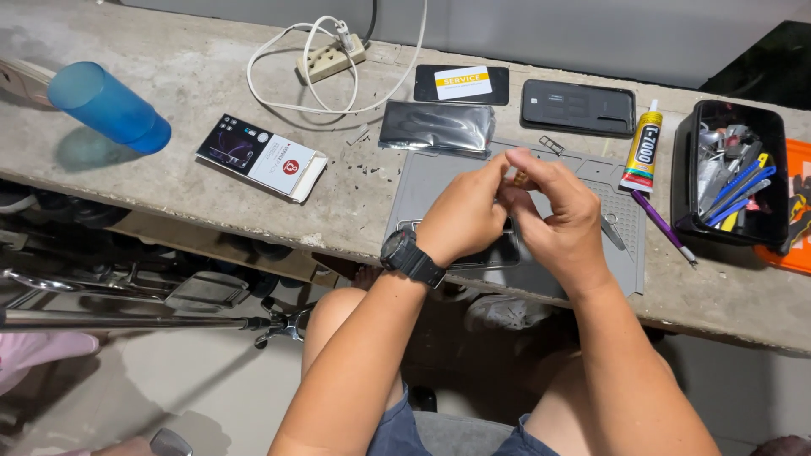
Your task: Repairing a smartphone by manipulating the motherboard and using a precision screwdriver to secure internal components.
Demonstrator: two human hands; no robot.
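Note:
My left hand (463, 213), with a black wristwatch (410, 257) on the wrist, and my right hand (559, 215) meet above a grey work mat (422, 181) on the concrete bench. Both pinch a small brownish part (520, 178) between their fingertips. Under the hands lies a dark phone body (488, 252), mostly hidden by them. A shiny dark bag (437, 127) lies just beyond the mat.
A blue cup (108, 106) lies on its side at far left, a small printed box (262, 156) beside it. A power strip with white cable (331, 57), two dark phones (579, 106), a glue tube (642, 148), purple pen (663, 226) and black tool tray (731, 173) line the bench.

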